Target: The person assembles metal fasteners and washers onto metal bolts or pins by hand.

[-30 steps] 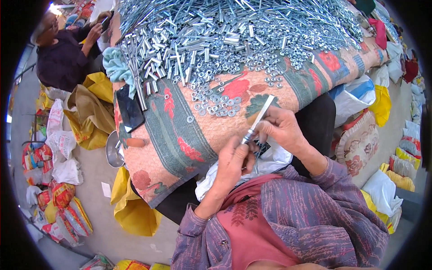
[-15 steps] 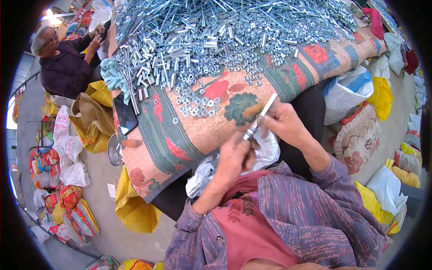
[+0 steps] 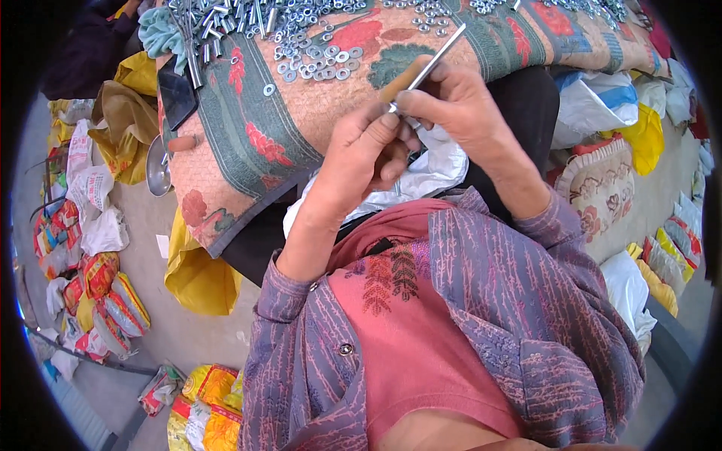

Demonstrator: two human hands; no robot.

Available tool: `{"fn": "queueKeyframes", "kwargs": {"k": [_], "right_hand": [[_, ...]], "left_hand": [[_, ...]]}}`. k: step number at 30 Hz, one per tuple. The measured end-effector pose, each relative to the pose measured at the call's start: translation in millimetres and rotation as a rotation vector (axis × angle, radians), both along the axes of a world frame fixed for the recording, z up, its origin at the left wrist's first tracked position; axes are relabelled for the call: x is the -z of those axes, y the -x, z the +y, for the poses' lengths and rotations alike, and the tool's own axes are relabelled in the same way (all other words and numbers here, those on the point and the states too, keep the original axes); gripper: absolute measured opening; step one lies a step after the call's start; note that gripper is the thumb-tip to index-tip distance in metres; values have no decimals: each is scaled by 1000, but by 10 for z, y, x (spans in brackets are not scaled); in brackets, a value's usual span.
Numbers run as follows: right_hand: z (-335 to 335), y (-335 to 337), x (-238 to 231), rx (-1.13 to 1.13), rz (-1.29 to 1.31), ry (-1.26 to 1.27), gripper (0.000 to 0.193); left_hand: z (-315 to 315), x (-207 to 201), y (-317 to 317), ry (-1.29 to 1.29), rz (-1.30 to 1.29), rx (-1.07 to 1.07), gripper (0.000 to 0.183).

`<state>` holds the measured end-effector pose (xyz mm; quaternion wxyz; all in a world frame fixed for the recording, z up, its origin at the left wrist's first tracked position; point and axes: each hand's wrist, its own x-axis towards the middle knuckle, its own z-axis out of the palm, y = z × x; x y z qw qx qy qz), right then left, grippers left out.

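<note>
A slim silver metal rod (image 3: 444, 51) slants up to the right between my hands, above the near edge of the cloth-covered table. My left hand (image 3: 365, 146) is closed, its thumb and fingers pinching the rod's lower end. Around the rod's middle, the thumb and fingers of my right hand (image 3: 462, 105) are closed. A tan, sleeve-like piece (image 3: 404, 80) lies along the right index finger. Below the left fingers a thin metal tip (image 3: 397, 188) sticks out; whether it joins the rod is hidden. Flat washers (image 3: 320, 64) lie loose on the cloth beyond my hands.
A patterned cloth (image 3: 278, 113) covers the table. Short metal tubes (image 3: 218, 22) and nuts (image 3: 432, 15) lie at its far side. A dark phone (image 3: 178, 99) and metal bowl (image 3: 159, 169) sit at the left edge. White sacking (image 3: 432, 173) rests on my lap.
My view has tipped downward, so the metal pile and the other person mostly leave the picture. Both hands still hold the rod, now brought closer together, with the rod standing more steeply.
</note>
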<state>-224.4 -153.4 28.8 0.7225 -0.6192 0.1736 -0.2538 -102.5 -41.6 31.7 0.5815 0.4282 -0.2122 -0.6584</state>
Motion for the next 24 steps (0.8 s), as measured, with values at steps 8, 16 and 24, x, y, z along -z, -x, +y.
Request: {"fn": "queueKeyframes", "kwargs": {"k": [8,16,24], "right_hand": [[133,-278,132,194,73,49,25],[356,-23,554,40,459,360,28],[268,24,576,-125,553,611,22]], "left_hand": [[60,192,-93,261,-1369,-276,13],[496,783,31,-74,-941,82,15],[444,1303,-35,-150,-1303,511,36]]}}
